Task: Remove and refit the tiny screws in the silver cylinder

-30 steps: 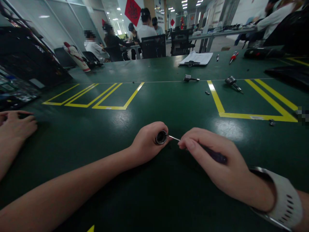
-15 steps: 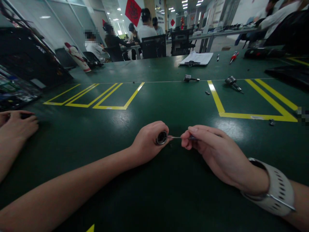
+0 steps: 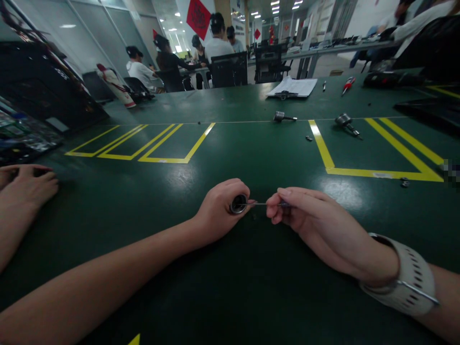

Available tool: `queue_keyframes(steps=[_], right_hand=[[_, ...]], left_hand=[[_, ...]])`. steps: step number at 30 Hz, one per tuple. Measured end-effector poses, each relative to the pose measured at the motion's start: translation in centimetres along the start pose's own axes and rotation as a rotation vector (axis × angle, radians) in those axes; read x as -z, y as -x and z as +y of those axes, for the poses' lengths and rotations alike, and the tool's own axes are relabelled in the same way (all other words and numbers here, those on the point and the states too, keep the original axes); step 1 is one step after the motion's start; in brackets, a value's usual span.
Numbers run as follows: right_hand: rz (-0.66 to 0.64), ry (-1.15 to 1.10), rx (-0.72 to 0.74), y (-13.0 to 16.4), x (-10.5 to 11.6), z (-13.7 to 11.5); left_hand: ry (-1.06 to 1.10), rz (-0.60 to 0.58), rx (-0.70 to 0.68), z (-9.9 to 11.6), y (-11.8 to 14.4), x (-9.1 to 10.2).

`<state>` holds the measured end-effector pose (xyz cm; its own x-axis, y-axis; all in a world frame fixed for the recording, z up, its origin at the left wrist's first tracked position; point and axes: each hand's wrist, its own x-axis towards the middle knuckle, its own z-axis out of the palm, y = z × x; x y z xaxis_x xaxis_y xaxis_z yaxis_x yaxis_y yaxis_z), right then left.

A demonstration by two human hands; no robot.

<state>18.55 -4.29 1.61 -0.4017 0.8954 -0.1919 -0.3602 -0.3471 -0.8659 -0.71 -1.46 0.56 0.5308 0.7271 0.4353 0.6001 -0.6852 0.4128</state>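
- The left hand rests on the green table, fingers curled tight around a short metal cylinder; its dark, round open end faces the other hand.
- The right hand pinches a thin steel rod between thumb and fingertips; the rod lies level and its tip sits in the cylinder's mouth. A pale perforated strap wraps that wrist.
- The table top is smooth, matte dark green with a soft sheen, marked with glossy yellow tape lines in rectangles.
- Two similar metal cylinders with rods lie well beyond the hands: one near the middle, one to its right. A small dark part lies between them, another at the right by the tape.
- One sheaf of white papers and one red-handled screwdriver lie at the far edge.
- Another person's hand lies flat at the left edge.
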Motion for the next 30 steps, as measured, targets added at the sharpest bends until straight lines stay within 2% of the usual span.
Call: queue_keyframes(steps=[8,15,23,27,30], right_hand=[[0.058,-0.047,-0.005,-0.01,0.27,0.05],[0.171,0.133,0.139,0.13,0.22,-0.16],[0.135,0.327,0.312,0.38,0.26,-0.15],[0.039,0.484,0.292,0.51,0.16,-0.14],[0.053,0.537,0.307,0.6,0.16,-0.14]], left_hand=[[-0.015,-0.029,0.024,-0.4,-0.02,-0.06],[-0.042,-0.058,0.085,-0.91,0.03,-0.17],[-0.059,-0.101,0.091,-0.87,0.03,-0.16],[-0.088,-0.12,0.061,-0.79,-0.14,-0.28],[-0.101,-0.125,0.061,-0.78,-0.22,-0.3]])
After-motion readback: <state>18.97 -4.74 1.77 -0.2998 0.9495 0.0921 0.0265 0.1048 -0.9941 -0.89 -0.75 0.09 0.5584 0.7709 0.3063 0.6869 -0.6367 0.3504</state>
